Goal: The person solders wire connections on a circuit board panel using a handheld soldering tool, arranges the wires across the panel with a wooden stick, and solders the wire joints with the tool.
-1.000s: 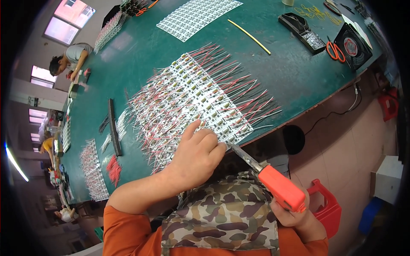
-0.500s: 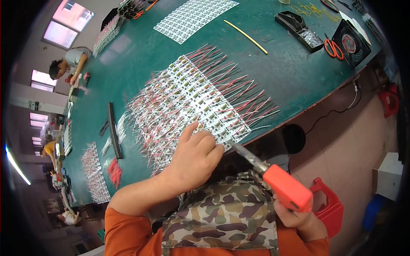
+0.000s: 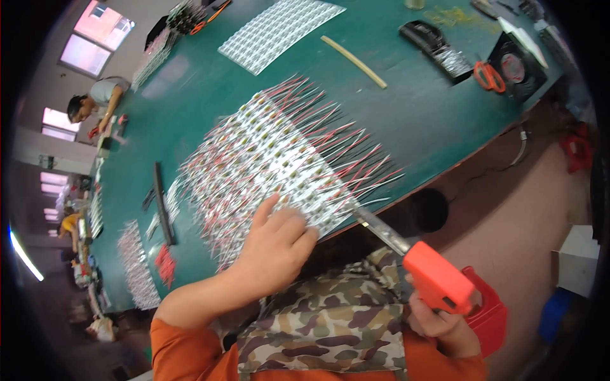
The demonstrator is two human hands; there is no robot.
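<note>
A large white sheet of small circuit boards [image 3: 292, 159] lies on the green table in front of me. Red, white and black wires [image 3: 337, 136] stick out along its right side, and a dense tangle of them covers its left part. Over the sheet's near edge is my left hand [image 3: 273, 241], index finger stretched forward and the other fingers curled; what they may hold is hidden. My right hand [image 3: 435, 320] grips a soldering iron [image 3: 438, 276] with a red gun-shaped handle. The iron's metal shaft points at the sheet's near right corner, with its tip close to the boards.
On the green table [image 3: 210, 95] lie another board sheet [image 3: 279, 32], a yellowish tube [image 3: 354, 61], orange-handled scissors [image 3: 489, 77], a black fan [image 3: 518, 66] and a dark bar [image 3: 162, 203]. A red stool [image 3: 489, 317] stands at my right. Co-workers sit along the left.
The view has shifted slightly, so the table things sit a little further left. My left hand has drawn slightly back toward me. The iron's tip remains near the sheet's corner.
</note>
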